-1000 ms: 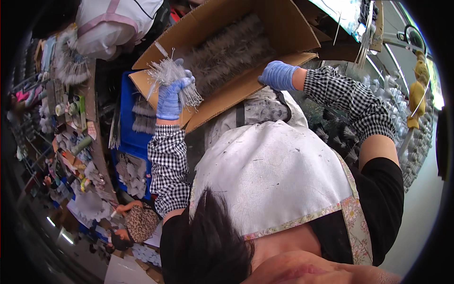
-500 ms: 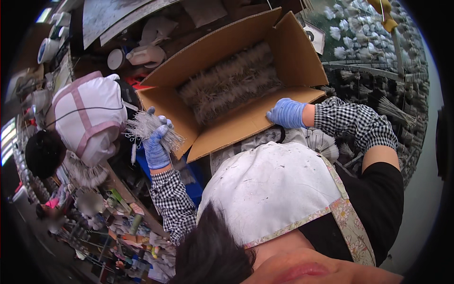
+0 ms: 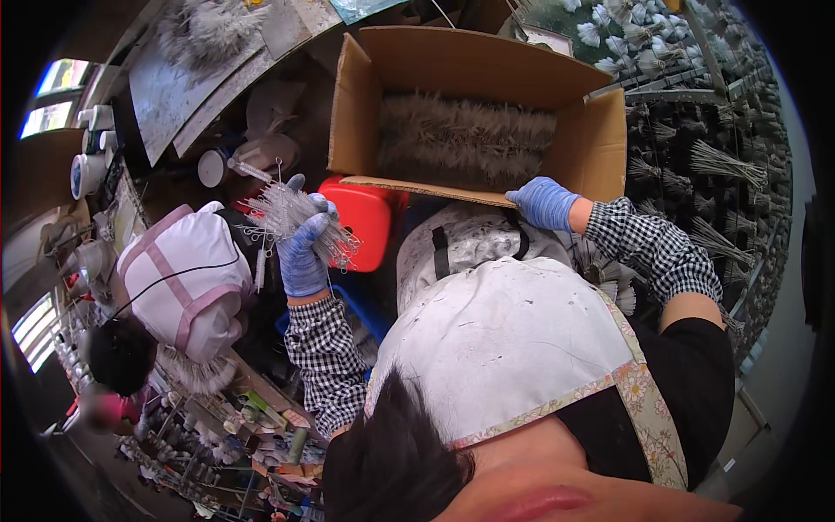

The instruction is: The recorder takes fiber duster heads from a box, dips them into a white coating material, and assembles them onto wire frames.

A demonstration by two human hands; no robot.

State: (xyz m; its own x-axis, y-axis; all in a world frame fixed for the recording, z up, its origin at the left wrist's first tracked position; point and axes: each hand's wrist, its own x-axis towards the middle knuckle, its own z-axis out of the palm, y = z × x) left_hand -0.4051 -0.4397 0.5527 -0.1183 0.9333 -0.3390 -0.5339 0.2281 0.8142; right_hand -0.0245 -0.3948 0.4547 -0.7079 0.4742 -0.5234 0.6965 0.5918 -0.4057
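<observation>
Head: L hand (image 3: 304, 254) grips looped-wire bndl (image 3: 285, 210), R hand (image 3: 544, 204) grips cardbd box (image 3: 474, 68).

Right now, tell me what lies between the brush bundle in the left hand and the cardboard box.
In the head view, what looks like a red plastic stool shows between the brush bundle in the left hand and the cardboard box.

Left hand (image 3: 302, 261) clenched, right hand (image 3: 544, 204) curled, right arm (image 3: 652, 252) bent
</observation>
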